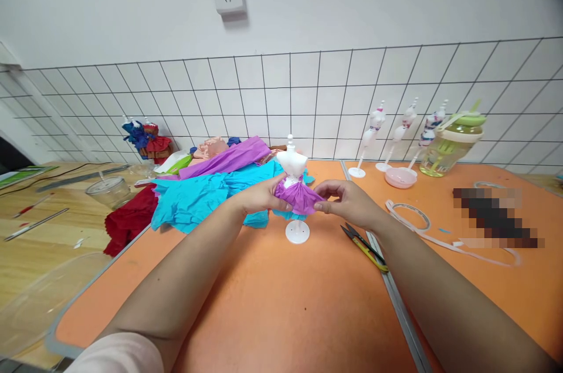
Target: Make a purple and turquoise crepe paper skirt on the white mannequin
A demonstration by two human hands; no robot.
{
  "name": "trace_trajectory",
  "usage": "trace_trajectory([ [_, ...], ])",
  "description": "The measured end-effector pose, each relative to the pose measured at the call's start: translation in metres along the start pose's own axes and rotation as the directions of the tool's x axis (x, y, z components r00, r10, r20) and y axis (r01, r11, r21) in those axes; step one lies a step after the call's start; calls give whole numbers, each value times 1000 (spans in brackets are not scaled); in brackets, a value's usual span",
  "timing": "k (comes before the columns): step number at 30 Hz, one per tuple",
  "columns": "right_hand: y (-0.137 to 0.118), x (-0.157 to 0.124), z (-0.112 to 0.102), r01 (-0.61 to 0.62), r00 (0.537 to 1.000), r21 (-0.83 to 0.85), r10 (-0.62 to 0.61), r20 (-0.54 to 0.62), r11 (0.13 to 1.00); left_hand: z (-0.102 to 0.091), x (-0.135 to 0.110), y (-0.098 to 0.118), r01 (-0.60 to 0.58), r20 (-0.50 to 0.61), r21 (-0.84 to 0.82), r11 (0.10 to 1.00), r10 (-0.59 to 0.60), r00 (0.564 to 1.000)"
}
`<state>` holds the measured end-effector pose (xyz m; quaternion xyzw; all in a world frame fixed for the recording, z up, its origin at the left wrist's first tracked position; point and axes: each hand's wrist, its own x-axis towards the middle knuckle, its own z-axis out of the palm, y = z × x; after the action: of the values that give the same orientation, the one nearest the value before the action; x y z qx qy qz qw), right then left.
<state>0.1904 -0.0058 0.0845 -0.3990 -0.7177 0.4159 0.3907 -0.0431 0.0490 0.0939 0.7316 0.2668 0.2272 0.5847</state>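
A small white dress-form mannequin [292,160] stands upright on its round base, a little beyond the middle of the orange table. Round its waist is a gathered purple skirt [300,197] of crinkled, paper-like material, with a bit of turquoise showing below the hem. From the left, my left hand [265,195] grips the skirt at the waist; part of its fingers lies behind the form. My right hand [343,200] pinches the skirt's right edge between thumb and fingers. Yellow-handled thread snips [366,248] lie near my right wrist.
Turquoise crinkled sheets [197,194], a purple sheet [233,157] and dark red material [132,217] are heaped at left. Three more mannequins [373,126] stand back right, near a pink dish [400,177] and a green-lidded bottle [455,144]. A pale tape [433,238] curls at right.
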Motion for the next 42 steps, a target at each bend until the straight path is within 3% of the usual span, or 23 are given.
trace_trajectory([
  [3,5,0,-1,-119,991,200,105,78,973,-1,1,-3,-10,38,-25,1000,11,999],
  [7,13,0,1,-153,977,376,84,195,914,-3,1,1,-92,71,-12,996,93,993],
  [11,11,-1,3,-139,978,423,56,202,896,0,-1,19,-275,-44,89,957,280,959],
  [16,10,0,7,-119,993,418,105,58,901,10,-1,28,-173,-253,156,973,209,945],
  [21,15,0,10,-184,980,540,114,161,821,6,-1,22,-182,-232,47,982,188,954],
  [23,14,-1,10,-181,982,584,112,152,792,5,-3,23,-186,-184,27,982,188,965],
  [32,-5,-2,26,-151,986,370,164,-5,917,6,-11,35,-302,-14,97,949,304,952],
  [37,-9,-3,27,-68,995,241,82,-50,968,5,-11,34,-240,20,312,919,247,969],
  [42,-10,-5,31,-2,992,-23,-1,-123,1000,7,-9,25,-182,28,342,922,184,983],
])
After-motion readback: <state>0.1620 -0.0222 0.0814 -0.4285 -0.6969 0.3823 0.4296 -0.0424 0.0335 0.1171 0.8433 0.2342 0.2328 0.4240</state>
